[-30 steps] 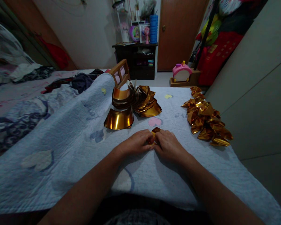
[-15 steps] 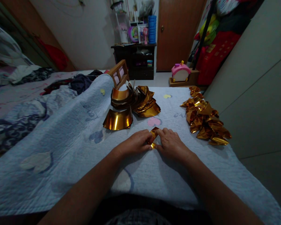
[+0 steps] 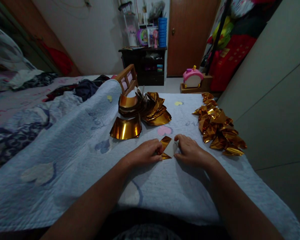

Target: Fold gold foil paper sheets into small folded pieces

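Note:
A small sheet of gold foil paper (image 3: pixel 167 141) lies partly folded on the bed cover, its pale underside showing between gold folds. My left hand (image 3: pixel 148 150) is closed on its left side, with the thumb low and the fingers curled over the edge. At the right edge, my right hand (image 3: pixel 190 149) holds the sheet between a bent forefinger and thumb. Beyond my hands rests a fanned stack of gold foil sheets (image 3: pixel 126 128). To the right lies a heap of folded gold foil pieces (image 3: pixel 217 128).
A pale blue quilt (image 3: pixel 90 186) with heart shapes covers the surface under my hands. Behind the stack stands a wooden frame-like object (image 3: pixel 127 79). A pink toy case (image 3: pixel 193 78) sits past the far edge. Crumpled clothes (image 3: pixel 86 89) lie at the left.
My right hand has shifted a little to the right, away from my left. More of the sheet's pale underside now shows between them. The stack and heap have not moved.

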`<state>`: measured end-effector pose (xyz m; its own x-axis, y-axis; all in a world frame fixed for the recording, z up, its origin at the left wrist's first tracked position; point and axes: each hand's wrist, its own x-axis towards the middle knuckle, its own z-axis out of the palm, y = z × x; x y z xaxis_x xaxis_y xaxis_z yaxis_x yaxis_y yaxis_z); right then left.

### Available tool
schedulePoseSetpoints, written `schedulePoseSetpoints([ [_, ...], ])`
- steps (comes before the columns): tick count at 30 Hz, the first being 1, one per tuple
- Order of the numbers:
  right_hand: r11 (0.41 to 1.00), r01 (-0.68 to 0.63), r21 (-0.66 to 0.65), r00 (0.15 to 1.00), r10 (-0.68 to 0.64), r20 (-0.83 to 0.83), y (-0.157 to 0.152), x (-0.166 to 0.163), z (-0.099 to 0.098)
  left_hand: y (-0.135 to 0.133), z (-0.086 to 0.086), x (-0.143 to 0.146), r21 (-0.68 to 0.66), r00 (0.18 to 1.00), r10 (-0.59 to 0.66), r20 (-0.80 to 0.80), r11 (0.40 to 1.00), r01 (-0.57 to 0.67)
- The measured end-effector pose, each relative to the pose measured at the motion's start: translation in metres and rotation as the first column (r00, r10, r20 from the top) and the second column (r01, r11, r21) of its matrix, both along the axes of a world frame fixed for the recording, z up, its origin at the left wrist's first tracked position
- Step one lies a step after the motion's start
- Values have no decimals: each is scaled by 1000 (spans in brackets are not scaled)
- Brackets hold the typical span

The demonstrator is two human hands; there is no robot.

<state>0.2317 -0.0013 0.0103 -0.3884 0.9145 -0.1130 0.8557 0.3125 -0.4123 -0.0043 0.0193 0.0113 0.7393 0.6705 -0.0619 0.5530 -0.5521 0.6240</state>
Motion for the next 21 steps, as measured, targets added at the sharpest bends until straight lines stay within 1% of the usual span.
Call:
schedulePoseSetpoints([
  [2, 999, 34, 17, 998, -33, -45, 3, 0, -2, 0, 1, 0, -1, 1000, -4, 3, 1000, 4],
  [5, 988, 108, 113, 993, -102, -58, 4, -6, -4, -2, 1, 1, 12, 1000, 11, 26, 1000, -12],
  [7, 980, 106, 167, 994, -98, -55, 3, -11, -5, -4, 0, 3, 28, 998, 43, 41, 999, -45],
  [10, 973, 96, 211, 994, -83, -71, 1, -15, -5, -5, -4, 6, 49, 995, 95, 42, 994, -97],
  [13, 968, 108, 227, 992, -91, -83, -1, -14, -5, -5, -8, 7, 91, 992, 118, 35, 989, -120],
  [18, 974, 89, 210, 996, -85, -27, -3, -13, -9, -2, -13, 6, 238, 982, 164, 93, 954, -182],
  [21, 976, 63, 209, 998, -62, -15, -3, -14, -10, 0, -13, 5, 206, 986, 129, 103, 967, -148],
])
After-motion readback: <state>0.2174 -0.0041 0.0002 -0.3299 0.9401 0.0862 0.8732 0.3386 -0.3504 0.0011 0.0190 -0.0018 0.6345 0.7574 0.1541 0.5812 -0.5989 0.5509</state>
